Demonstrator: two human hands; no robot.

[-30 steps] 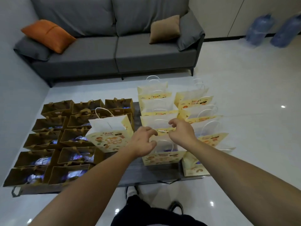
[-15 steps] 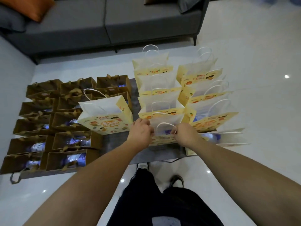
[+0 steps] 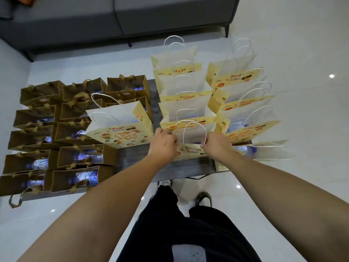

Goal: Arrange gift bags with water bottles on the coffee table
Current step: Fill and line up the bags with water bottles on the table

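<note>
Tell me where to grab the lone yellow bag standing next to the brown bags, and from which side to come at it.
Take the lone yellow bag by its two white rope handles, probably from above. It stands upright with its mouth open, and both loops rise clear of the rim. Brown bags crowd its left side and both hands are busy with the bag on its right, so a side approach looks tight.

brown gift bags (image 3: 81, 157): 11 | yellow gift bags (image 3: 120, 127): 10 | sofa (image 3: 113, 17): 1

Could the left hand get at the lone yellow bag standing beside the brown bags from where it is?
Probably yes: the left hand sits right beside that yellow bag, with nothing between, though it is busy with the near bag.
</note>
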